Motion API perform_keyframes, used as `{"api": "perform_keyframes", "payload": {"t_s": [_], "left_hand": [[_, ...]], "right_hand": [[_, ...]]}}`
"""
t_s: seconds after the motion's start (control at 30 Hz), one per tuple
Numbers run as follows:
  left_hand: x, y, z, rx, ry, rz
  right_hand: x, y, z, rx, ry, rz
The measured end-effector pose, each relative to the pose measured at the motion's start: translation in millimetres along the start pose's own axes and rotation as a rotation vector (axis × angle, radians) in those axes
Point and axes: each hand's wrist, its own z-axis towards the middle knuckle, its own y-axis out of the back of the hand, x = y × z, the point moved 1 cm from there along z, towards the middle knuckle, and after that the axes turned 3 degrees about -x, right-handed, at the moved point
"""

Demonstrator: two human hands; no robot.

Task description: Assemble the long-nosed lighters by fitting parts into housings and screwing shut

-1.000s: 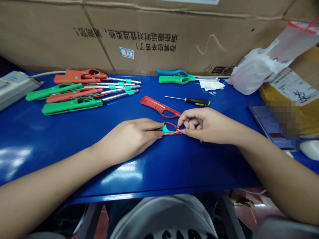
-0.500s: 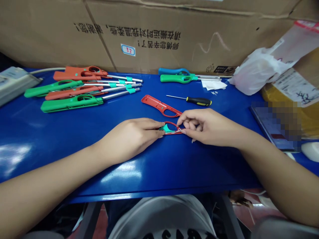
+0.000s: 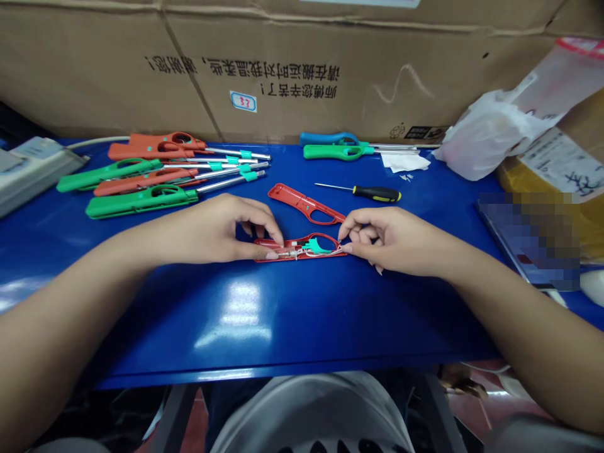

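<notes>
An opened red lighter casing (image 3: 278,255) lies on the blue table with its inner parts exposed. Inside it sit a teal trigger (image 3: 317,246), a clear tank and a thin white wire. Thumb and fingers of my left hand (image 3: 236,229) grip the casing's left end, partly covering the tank. At the opposite end, beside the finger loop, my right hand (image 3: 384,242) pinches the casing's tip where the wire ends. Just behind lies the other red casing half (image 3: 302,202), its right end close to my right fingers.
Several long-necked lighters, orange and green (image 3: 141,201), lie at the left. A blue and a green lighter (image 3: 330,151) rest near the cardboard box (image 3: 283,38). A screwdriver (image 3: 376,193), white tissue (image 3: 404,162), plastic bag (image 3: 486,135) and dark flat device (image 3: 523,245) are on the right.
My left hand has shifted left from the trigger area to the casing's left end, uncovering the inner parts. My right hand stays at the right tip.
</notes>
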Motion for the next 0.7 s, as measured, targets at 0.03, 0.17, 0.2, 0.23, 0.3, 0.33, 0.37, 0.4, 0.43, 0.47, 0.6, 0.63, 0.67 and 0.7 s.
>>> {"api": "perform_keyframes", "payload": {"t_s": [0.03,0.17,0.2,0.23,0.3,0.33,0.37,0.4,0.43,0.47,0.6,0.63,0.67,0.7], "left_hand": [[1.9,0.1,0.3,0.010,0.014,-0.015],[5.4,-2.8,2.1,-0.001,0.042,-0.044],[5.0,-3.4,2.3,-0.009,0.039,-0.054],[3.8,-3.8,2.3,-0.019,0.038,-0.064],[-0.6,-3.8,1.7,-0.026,0.049,-0.068],[-3.8,-3.5,1.1,-0.024,0.055,-0.054],[-7.6,-3.3,0.2,-0.016,0.059,-0.023],[-11.7,-3.0,-0.9,-0.011,0.053,0.027],[-15.8,-2.8,-2.2,-0.008,0.042,0.094],[-19.8,-2.9,-3.6,-0.008,0.026,0.172],[-29.7,-6.6,-8.4,-0.027,-0.056,0.453],[-30.3,-7.9,-9.0,-0.046,-0.078,0.492],[-30.3,-9.2,-9.3,-0.073,-0.104,0.517],[-29.7,-10.3,-9.4,-0.093,-0.128,0.527]], "right_hand": [[0.1,0.1,0.4,-0.022,-0.002,-0.025],[1.2,2.1,2.4,-0.129,-0.002,-0.220],[1.4,2.7,2.7,-0.139,0.002,-0.271],[1.6,3.1,2.7,-0.144,0.006,-0.313],[2.2,3.3,2.1,-0.156,0.029,-0.362],[2.6,3.1,1.5,-0.164,0.046,-0.372],[3.2,2.8,0.8,-0.169,0.066,-0.381],[3.8,2.4,0.1,-0.174,0.084,-0.393],[4.4,1.9,-0.7,-0.177,0.101,-0.405],[5.1,1.7,-1.5,-0.180,0.113,-0.419],[7.1,1.4,-3.6,-0.181,0.101,-0.431],[7.5,1.4,-3.7,-0.176,0.086,-0.421],[7.8,1.5,-3.8,-0.171,0.071,-0.409],[8.2,1.5,-3.7,-0.164,0.059,-0.397]]}}
